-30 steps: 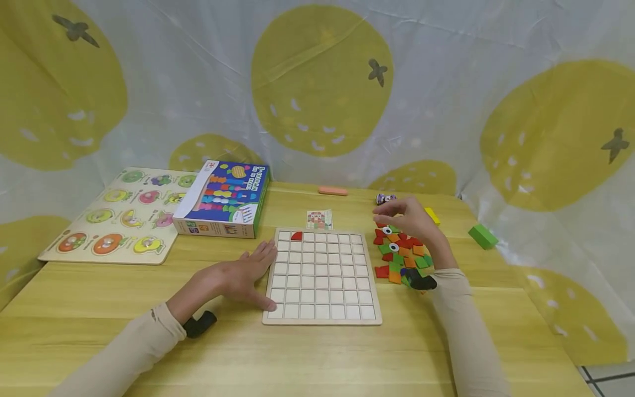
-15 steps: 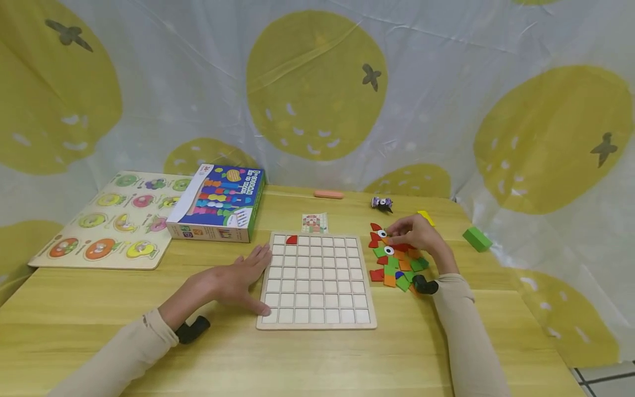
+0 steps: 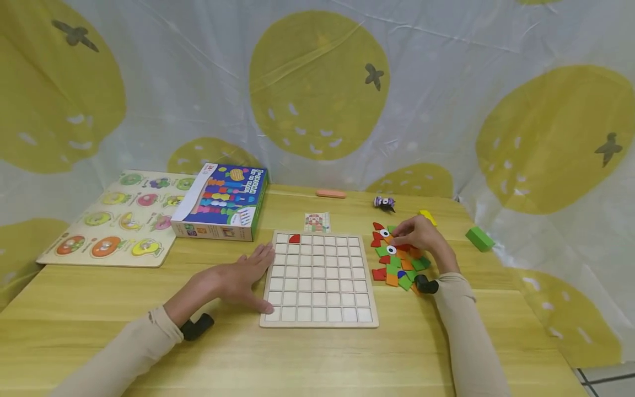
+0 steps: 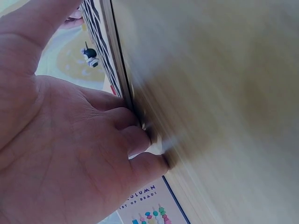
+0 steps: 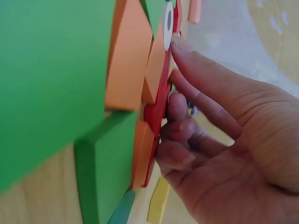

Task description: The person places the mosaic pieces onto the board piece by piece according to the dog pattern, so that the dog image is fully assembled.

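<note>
We start with the table (image 3: pixel 347 364), wood-look, everything laid out on it. Fruit board (image 3: pixel 114 223) at far left, box (image 3: pixel 225 204) overlapping its right side. Grid (image 3: pixel 319 285) lies flat, centre. We judge it stiff, fairly light, likely to slide if nudged; best held by the rim. Left hand (image 3: pixel 238 282) does about that: fingers spread along the left edge, thumb on the near-left corner. Right hand (image 3: pixel 421 234) is down at the pile (image 3: pixel 392 267), just right of the grid. Thumb and index tips are close together, other fingers curled; we can't tell whether a piece is pinched. Pieces are red, orange and green, overlapping. We'd call them light, hard, thin, a bit slippery, not fragile; take by opposite edges, since flat faces give little grip and neighbours may shift. Eye piece (image 3: pixel 385 234) sits just beside the fingertips. Smallest: red piece (image 3: pixel 295 239) in the grid's far row, second cell from left.

Versus a second ago: left hand and grid pretty much the same, red piece in the same cell. Right hand was raised over the pile's far end, partly hiding the figure (image 3: pixel 384 203); now it's lower and the figure shows.
</note>
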